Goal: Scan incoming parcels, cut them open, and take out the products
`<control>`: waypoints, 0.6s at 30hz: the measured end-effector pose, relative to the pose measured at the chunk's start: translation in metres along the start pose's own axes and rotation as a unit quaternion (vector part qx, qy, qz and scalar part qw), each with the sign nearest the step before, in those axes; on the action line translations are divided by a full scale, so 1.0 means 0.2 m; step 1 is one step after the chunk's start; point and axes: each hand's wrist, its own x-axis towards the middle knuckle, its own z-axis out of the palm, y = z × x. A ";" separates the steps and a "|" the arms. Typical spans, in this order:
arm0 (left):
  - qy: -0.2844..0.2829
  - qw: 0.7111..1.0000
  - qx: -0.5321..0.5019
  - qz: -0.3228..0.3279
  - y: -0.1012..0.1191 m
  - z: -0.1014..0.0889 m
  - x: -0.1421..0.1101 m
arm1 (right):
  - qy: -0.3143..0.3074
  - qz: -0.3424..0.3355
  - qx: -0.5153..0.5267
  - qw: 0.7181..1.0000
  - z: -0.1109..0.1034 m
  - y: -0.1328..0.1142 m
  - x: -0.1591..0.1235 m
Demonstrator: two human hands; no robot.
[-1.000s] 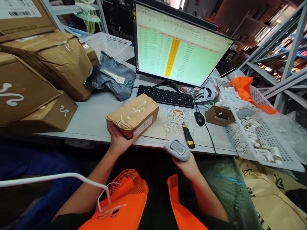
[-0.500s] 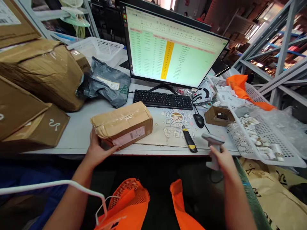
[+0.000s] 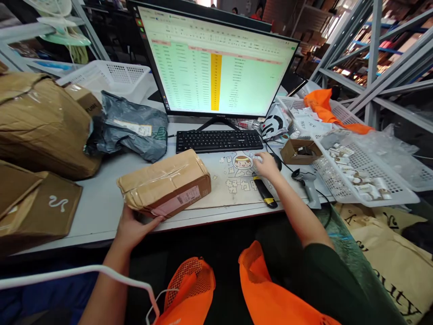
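A taped cardboard box [image 3: 165, 180] with a pinkish label on its front side lies at the desk's front edge. My left hand [image 3: 133, 230] grips its lower left corner, thumb along the bottom edge and the other fingers partly hidden beneath. Over the desk mat, my right hand [image 3: 267, 166] reaches with fingers extended and nothing visible in them. It is just above a black-and-yellow utility knife [image 3: 264, 192] and beside the black mouse [image 3: 278, 161], which it partly hides. A grey barcode scanner [image 3: 309, 187] lies on the desk to the right.
A monitor [image 3: 219, 63] showing a spreadsheet stands behind the keyboard [image 3: 218, 141]. Large cartons [image 3: 40, 122] and a grey plastic parcel [image 3: 135, 128] crowd the left. On the right are a small open box [image 3: 297, 158] and a white basket [image 3: 365, 169] holding label rolls.
The scanner has left my right hand and now lies on the desk. That hand has moved left and forward, near the knife and mouse. My left hand keeps hold of the box.
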 end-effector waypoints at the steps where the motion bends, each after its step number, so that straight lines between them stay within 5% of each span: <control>1: 0.000 1.000 -0.003 -0.007 0.00 0.00 0.00 | -0.018 -0.011 -0.019 1.000 0.07 -0.08 0.10; 6: -0.014 0.997 -0.072 -0.008 -0.03 -0.01 0.04 | -0.062 0.039 -0.094 0.993 0.24 -0.24 0.34; 12: 0.009 0.986 -0.158 0.044 -0.11 0.04 0.07 | -0.057 0.062 -0.145 0.986 0.23 -0.30 0.42; 15: 0.115 0.982 -0.117 0.094 -0.06 0.04 0.03 | -0.066 0.059 -0.122 0.989 0.15 -0.31 0.33; 18: 0.267 0.936 0.003 0.229 0.15 0.01 -0.03 | -0.090 0.039 -0.106 0.989 0.04 -0.28 0.05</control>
